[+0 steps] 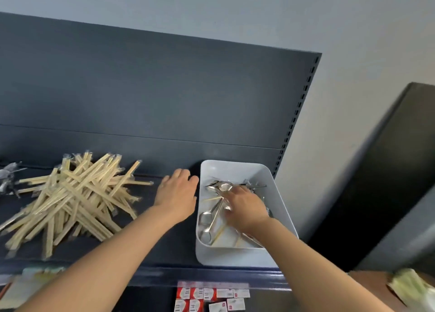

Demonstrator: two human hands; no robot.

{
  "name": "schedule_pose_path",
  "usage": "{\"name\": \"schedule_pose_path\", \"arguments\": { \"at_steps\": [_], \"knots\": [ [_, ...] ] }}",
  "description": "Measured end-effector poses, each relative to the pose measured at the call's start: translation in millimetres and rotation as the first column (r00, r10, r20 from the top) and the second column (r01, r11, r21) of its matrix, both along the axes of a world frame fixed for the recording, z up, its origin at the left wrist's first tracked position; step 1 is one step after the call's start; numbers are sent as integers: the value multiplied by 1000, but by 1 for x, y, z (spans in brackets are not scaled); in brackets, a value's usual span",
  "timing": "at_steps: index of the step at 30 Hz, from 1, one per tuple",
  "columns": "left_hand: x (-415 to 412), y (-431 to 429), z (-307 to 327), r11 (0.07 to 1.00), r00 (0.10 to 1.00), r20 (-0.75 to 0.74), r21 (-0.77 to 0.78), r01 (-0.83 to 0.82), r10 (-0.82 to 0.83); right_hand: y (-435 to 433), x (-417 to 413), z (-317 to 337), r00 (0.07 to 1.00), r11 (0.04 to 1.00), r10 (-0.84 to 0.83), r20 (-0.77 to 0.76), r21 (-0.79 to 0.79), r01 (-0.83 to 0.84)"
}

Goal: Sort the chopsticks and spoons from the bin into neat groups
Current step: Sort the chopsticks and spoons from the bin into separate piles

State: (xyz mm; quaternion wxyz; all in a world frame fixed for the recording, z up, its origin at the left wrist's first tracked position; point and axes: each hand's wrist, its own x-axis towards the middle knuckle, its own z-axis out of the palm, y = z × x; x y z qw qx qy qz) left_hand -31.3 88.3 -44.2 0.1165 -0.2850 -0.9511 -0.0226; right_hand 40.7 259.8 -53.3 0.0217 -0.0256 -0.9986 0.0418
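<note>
Chopsticks (70,201), pale wooden pairs in clear wrappers, lie in one loose, criss-crossed heap on the dark blue-grey metal shelf (169,252), left of centre. There are too many to count, several dozen at a glance.

To the right stands one white plastic bin (235,257), rectangular with rounded corners, near the shelf's dark back panel (164,88). In it are shiny metal spoons (210,217) (at least three can be made out; they are tangled and partly covered) and a few stray chopsticks (220,232) on its floor.

The left hand (176,194) rests palm down on the shelf between heap and bin, just beside the bin's left wall. Its fingers are relaxed and loosely bent, and it holds nothing. The right hand (244,208) is inside the bin, above the spoons and hiding some of them. Its fingertips reach the bowl of one spoon, but blur hides whether they pinch it.

At the shelf's far left edge lies a small silvery clutter (8,177), too blurred to name. Below the front lip are several red-and-white cards (195,295). A tall dark cabinet (388,158) stands to the right.
</note>
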Motion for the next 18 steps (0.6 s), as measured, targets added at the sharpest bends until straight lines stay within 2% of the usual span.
{"name": "schedule_pose_path", "arguments": {
  "at_steps": [3, 7, 12, 18],
  "knots": [
    [18, 35, -5, 997, 997, 31, -32, 74, -73, 33, 22, -4, 995, 997, -76, 67, 26, 74],
    [34, 69, -21, 973, 977, 168, -166, 158, -130, 59, 39, -14, 962, 989, -147, 229, 63, 136],
    [23, 85, -48, 965, 931, 365, -246, 94, 2, 72, 34, -36, 920, 982, -190, 342, 45, 186],
    [-6, 103, -66, 968, 900, 417, -252, -17, 125, 67, 13, -53, 912, 981, -190, 364, 33, 191]
  ]
}}
